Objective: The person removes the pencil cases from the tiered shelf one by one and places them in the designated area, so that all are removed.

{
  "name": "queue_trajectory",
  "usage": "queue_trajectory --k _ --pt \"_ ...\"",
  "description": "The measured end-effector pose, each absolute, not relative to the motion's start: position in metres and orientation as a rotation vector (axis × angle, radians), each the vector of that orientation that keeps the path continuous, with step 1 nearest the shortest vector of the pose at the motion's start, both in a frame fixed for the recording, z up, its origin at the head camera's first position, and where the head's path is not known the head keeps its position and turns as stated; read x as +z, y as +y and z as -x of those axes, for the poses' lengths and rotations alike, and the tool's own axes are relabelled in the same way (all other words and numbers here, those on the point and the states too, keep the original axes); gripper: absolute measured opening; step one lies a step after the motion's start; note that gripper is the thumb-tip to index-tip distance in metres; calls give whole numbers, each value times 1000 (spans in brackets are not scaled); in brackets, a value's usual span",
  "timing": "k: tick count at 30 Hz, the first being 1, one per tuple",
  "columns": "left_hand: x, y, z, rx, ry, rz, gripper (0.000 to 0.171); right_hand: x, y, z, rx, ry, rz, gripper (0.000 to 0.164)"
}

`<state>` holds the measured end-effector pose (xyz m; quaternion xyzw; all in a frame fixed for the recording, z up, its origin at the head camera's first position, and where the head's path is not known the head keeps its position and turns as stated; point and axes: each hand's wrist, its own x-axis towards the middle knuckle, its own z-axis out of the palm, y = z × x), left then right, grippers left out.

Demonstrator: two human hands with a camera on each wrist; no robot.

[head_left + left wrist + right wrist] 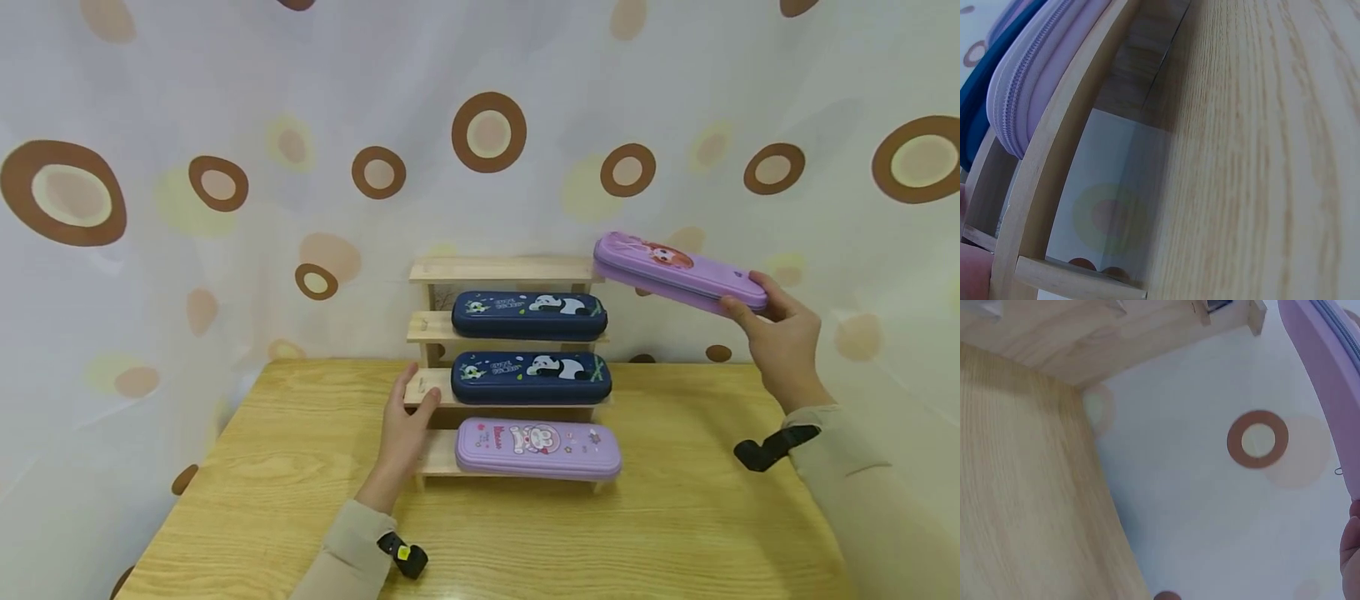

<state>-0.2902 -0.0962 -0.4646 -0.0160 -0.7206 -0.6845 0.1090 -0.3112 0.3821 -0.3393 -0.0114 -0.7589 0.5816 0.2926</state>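
My right hand (787, 337) grips the right end of a purple pencil case (675, 271) with a cartoon girl on its lid. The case is raised, tilted down to the right, its left end by the bare top step of a wooden stepped rack (510, 268). In the right wrist view its zipped side (1329, 394) shows at the right edge. My left hand (405, 429) holds the left end of a lower step, thumb at the front edge. Two navy panda pencil cases, an upper one (528, 315) and a lower one (531, 377), lie on the middle steps; a lilac pencil case (538, 448) rests on the bottom step.
The rack stands on a wood-grain table (675, 517). Behind it hangs a pale cloth (420, 75) printed with brown rings and spots. Black straps with small devices sit on both wrists, over beige sleeves (847, 450).
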Motion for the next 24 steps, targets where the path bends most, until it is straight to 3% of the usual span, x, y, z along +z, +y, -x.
queue_trajectory --k 7,16,24 --pt "-464 -97 289 -2021 -2127 39 59 -354 411 293 1809 -1831 59 66" --pt "-442 -96 276 -2059 -2133 50 60 -387 433 281 1757 -1956 110 68" --pt "-463 -97 289 -2031 -2118 58 59 -422 444 285 1571 -2146 172 69"
